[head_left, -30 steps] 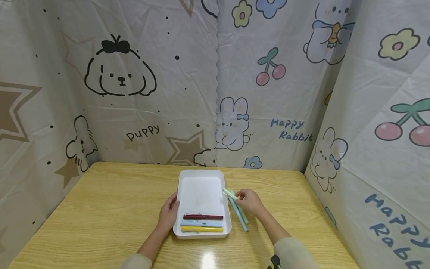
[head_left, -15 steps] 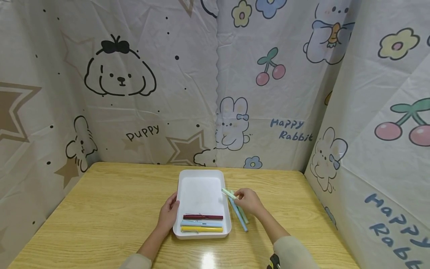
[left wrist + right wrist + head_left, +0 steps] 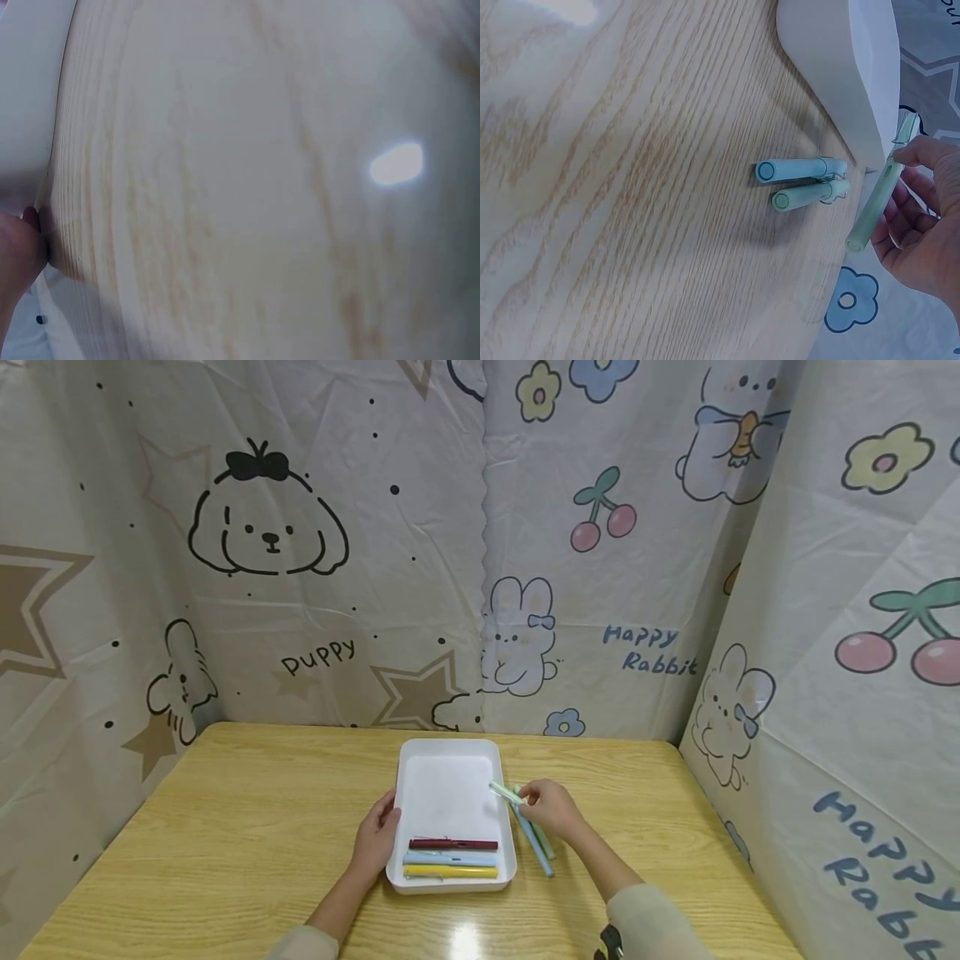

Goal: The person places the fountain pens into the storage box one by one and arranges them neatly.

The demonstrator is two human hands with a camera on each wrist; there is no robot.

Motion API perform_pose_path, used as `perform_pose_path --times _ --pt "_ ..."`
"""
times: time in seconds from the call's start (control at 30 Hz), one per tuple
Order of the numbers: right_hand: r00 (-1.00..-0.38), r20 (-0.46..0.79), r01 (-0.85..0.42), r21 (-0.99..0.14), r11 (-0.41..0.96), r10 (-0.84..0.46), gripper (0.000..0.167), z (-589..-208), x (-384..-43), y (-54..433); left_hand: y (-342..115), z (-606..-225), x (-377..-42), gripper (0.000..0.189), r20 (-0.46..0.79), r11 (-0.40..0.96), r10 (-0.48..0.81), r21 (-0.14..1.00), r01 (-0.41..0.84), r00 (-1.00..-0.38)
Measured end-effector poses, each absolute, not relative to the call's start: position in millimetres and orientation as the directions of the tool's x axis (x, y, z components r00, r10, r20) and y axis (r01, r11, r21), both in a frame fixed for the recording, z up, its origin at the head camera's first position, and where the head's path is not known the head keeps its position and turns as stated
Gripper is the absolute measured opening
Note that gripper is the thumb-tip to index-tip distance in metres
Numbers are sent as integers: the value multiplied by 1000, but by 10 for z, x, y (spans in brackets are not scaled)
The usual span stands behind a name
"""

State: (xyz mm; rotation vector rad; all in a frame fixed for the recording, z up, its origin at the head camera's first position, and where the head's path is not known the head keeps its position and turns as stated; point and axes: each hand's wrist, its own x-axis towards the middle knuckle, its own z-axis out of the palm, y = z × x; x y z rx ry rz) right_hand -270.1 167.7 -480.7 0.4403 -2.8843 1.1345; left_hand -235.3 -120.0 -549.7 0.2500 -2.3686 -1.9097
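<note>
My right hand (image 3: 551,808) pinches a pale green pen (image 3: 879,196) by the thumb and fingers, its clip end over the right rim of the white tray (image 3: 450,789). Beneath that hand, a blue pen (image 3: 799,169) and another green pen (image 3: 807,195) lie side by side on the table. Inside the tray's near end lie a dark red pen (image 3: 453,843), a light blue pen (image 3: 450,859) and a yellow pen (image 3: 450,872), roughly parallel. At the tray's left side, my left hand (image 3: 375,837) holds the edge; only a bit of it shows in the left wrist view.
The wooden table (image 3: 285,810) carries the tray and pens. Patterned cloth (image 3: 420,568) hangs behind the table and along both sides. A bright reflection (image 3: 464,939) shows near the table's front.
My right hand has shifted slightly left, carrying the green pen further over the tray's right rim. The left hand, tray and other pens have stayed put.
</note>
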Motion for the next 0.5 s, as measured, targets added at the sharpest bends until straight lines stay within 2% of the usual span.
perform_pose_path --times 0.23,0.5 --pt "-975 65 -203 -657 726 -213 17 -4762 -2711 1594 -1205 -5481 -2350 44 -24 209 -173 976 -61 -985" --pt "-974 70 -208 -650 731 -215 17 -4727 -2674 1531 -1204 -5495 -2356 44 -42 210 -178 974 -80 -983"
